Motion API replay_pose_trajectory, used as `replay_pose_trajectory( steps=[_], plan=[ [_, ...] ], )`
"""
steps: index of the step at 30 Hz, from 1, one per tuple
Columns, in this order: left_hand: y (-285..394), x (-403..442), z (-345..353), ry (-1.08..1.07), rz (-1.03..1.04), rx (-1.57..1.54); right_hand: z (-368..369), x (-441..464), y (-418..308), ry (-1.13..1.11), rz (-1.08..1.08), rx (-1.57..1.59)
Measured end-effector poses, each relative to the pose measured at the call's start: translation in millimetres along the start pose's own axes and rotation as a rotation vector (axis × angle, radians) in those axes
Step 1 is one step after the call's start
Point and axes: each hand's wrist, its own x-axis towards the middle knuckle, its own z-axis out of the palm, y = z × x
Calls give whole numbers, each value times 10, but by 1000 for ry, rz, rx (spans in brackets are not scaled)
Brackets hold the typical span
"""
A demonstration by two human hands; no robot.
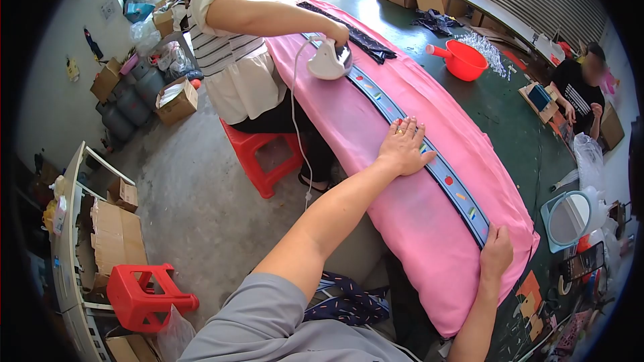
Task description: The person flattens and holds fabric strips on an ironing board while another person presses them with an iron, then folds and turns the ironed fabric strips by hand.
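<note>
A long blue fabric strip point(448, 175) with dark edges and small colourful motifs lies along a pink cloth point(402, 228) spread over the table. My left hand point(404, 146) rests flat on the strip's middle, fingers spread, a ring on one finger. At the strip's near end, my right hand point(496, 251) has its fingers closed on the end of it. Farther along, a co-worker's hand point(337, 35) grips a white iron point(329, 62) that sits at the strip, its cord hanging down to the left. A dark shiny piece point(359, 37) lies beside the strip's far part.
A red dipper point(466, 60) stands on the dark green table point(443, 90). At right are a seated person point(580, 94), a mirror point(569, 220) and a phone point(582, 261). Red stools point(144, 298) and cardboard boxes point(178, 102) stand on the floor at left.
</note>
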Motion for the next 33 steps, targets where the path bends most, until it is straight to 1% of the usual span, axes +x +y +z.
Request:
replay_pose_trajectory(
  steps=[18, 24, 28, 33],
  plan=[
    [-43, 9, 37, -8, 13, 6, -33, 4, -40, -25, 17, 6],
    [219, -96, 57, -22, 9, 23, -48, 25, -54, -17, 30, -7],
    [440, -218, 131, 26, 89, -28, -85, 20, -85, -44, 36, 0],
    [827, -409, 95, -14, 194, -87, -107, 23, -84, -83, 53, -12]
  ],
)
